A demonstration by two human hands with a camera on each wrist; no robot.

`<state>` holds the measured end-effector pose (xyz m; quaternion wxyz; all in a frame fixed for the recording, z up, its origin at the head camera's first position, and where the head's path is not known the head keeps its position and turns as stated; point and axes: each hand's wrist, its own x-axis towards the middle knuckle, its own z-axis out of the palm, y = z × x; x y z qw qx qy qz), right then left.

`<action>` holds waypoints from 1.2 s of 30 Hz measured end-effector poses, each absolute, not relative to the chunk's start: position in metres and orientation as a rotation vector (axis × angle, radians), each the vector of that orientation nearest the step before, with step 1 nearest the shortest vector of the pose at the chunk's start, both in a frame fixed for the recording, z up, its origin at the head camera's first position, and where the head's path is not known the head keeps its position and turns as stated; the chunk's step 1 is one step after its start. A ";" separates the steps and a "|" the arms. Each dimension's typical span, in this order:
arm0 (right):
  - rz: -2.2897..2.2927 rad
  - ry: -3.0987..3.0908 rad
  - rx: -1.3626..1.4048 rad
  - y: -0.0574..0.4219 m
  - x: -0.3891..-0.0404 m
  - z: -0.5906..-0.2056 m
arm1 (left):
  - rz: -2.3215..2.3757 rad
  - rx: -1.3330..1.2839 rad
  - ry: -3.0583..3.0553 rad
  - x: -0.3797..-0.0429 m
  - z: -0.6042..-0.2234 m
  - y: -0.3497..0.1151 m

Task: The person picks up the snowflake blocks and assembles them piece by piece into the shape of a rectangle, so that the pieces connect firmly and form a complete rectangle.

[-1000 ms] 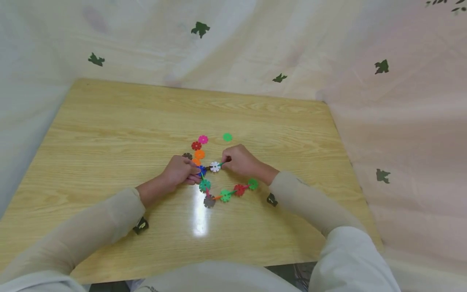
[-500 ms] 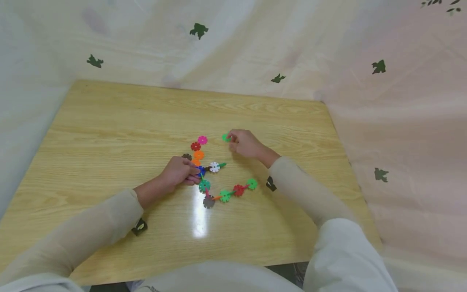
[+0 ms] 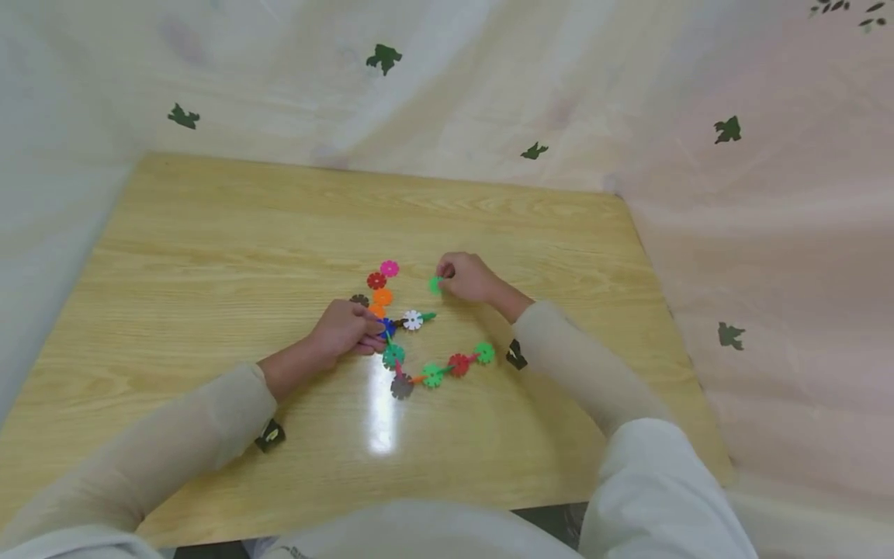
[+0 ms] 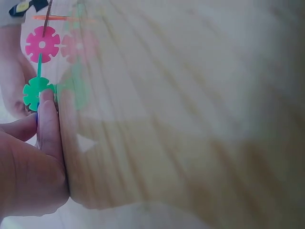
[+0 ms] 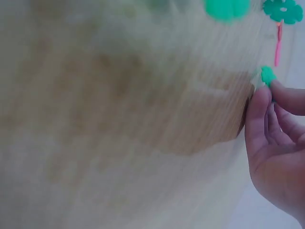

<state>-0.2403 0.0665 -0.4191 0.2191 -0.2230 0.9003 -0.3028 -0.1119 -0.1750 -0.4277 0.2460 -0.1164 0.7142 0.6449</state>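
Observation:
My left hand [image 3: 344,329] pinches the blue notched disc [image 3: 386,329] of a chain of plastic snowflake building discs on the table. In the left wrist view, a green disc [image 4: 34,91] and a pink disc [image 4: 42,44] link on beyond its fingers. A short arm with a white disc [image 3: 413,320] and an edge-on green disc [image 3: 428,316] points right. The lower arm curves through a grey disc [image 3: 401,386] and a red disc [image 3: 459,364] to a green end disc [image 3: 485,353]. My right hand [image 3: 469,277] pinches a loose green disc [image 3: 435,285] between thumb and fingertips.
Above the left hand lie a pink disc [image 3: 389,268], a red disc [image 3: 377,280], two orange ones and a dark brown disc [image 3: 359,300]. The wooden table [image 3: 279,225] meets a curtain [image 3: 454,85] with bird shapes at its far edge.
The right hand let go of the green disc at the end of the short arm, reached up to the loose green disc and drew it slightly toward the body. The left hand stayed in place.

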 end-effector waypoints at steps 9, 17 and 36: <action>-1.169 2.212 -0.423 0.085 -0.212 -0.417 | 1.738 -0.296 1.974 -0.113 -0.429 -0.179; -1.233 2.126 -0.362 0.086 -0.200 -0.420 | 1.748 -0.302 1.971 -0.112 -0.430 -0.178; -1.259 2.216 -0.367 0.089 -0.195 -0.428 | 1.762 -0.301 1.962 -0.111 -0.430 -0.176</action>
